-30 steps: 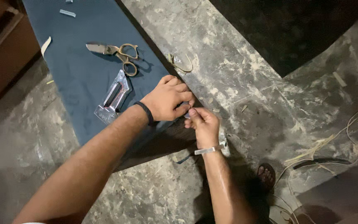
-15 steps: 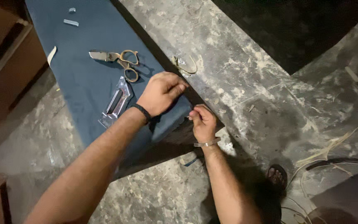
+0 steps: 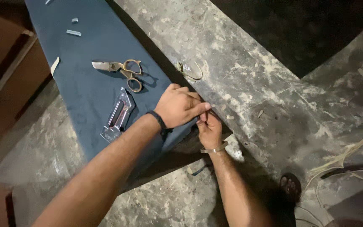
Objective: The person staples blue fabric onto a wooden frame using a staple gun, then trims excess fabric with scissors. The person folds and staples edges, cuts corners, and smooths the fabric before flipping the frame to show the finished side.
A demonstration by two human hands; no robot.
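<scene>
Your left hand (image 3: 180,106) presses the blue fabric (image 3: 89,84) flat; your right hand (image 3: 209,128) pinches its edge. Pull taut, evenly, before reaching for the stapler (image 3: 118,114).

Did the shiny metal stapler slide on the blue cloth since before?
No. The shiny metal staple gun lies just below the brass-handled scissors on the dark blue fabric-covered panel, same gap and angle as before; only the head camera shifted.

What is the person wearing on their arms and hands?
Both arms are bare, with no sleeves and no gloves. The left hand has a dark band around its wrist. The right hand has a thin silver-coloured bangle around its wrist.
</scene>
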